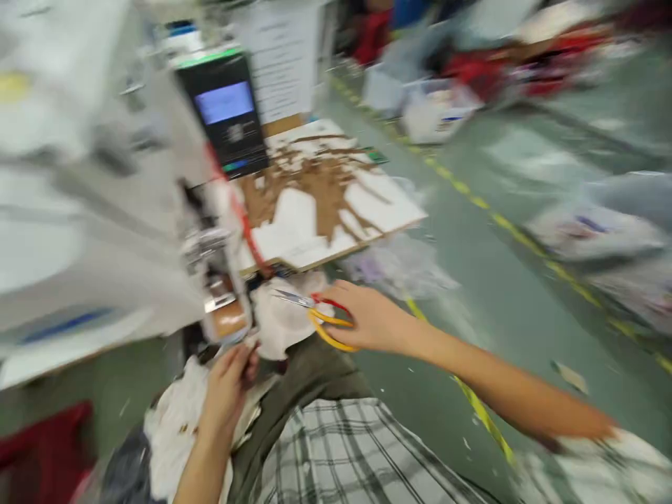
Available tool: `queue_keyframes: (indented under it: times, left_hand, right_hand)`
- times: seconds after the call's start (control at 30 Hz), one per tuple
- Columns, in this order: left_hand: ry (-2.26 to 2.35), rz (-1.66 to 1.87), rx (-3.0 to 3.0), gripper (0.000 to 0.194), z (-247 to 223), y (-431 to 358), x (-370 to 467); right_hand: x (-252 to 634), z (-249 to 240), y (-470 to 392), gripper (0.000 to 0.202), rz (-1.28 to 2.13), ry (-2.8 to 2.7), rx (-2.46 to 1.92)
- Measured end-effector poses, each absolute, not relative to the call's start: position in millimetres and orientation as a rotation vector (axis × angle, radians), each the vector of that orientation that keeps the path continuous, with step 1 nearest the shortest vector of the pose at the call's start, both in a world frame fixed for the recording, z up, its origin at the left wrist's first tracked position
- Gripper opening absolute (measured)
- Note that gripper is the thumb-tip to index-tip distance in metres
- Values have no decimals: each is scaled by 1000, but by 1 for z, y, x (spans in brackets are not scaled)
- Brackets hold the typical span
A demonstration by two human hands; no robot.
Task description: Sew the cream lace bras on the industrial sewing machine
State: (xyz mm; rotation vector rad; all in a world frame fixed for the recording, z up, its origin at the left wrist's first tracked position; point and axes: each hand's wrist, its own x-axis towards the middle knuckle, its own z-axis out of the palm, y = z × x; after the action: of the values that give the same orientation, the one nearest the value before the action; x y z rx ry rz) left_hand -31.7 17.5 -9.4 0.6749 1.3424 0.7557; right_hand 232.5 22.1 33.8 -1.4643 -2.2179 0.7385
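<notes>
My right hand (362, 315) holds small scissors (336, 323) with yellow and red handle loops, their blades pointing left over a piece of white cloth (283, 322). My left hand (231, 378) is closed at the cloth's left edge, just below the sewing machine's bed (229, 318), and seems to pinch the fabric. The cloth lies between my two hands, over my lap. Motion blurs the view.
A black control box with a lit screen (225, 105) stands behind a white board (388, 210) bearing brown strips. More white fabric (178, 420) lies by my left forearm. Bins (435, 115) and plastic bags (598, 227) are on the green floor.
</notes>
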Motion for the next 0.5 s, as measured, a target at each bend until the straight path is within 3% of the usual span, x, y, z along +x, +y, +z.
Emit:
queue_keyframes:
  times: [0.17,0.5]
  left_hand:
    - [1322,837,553,43,-19,-3,-73]
    - [1192,842,571,25,-18,-6,-71]
  right_hand:
    - [195,1,-20,31,793,-2365,-1386]
    - [162,-12,-17,32,896,-2394,-1313]
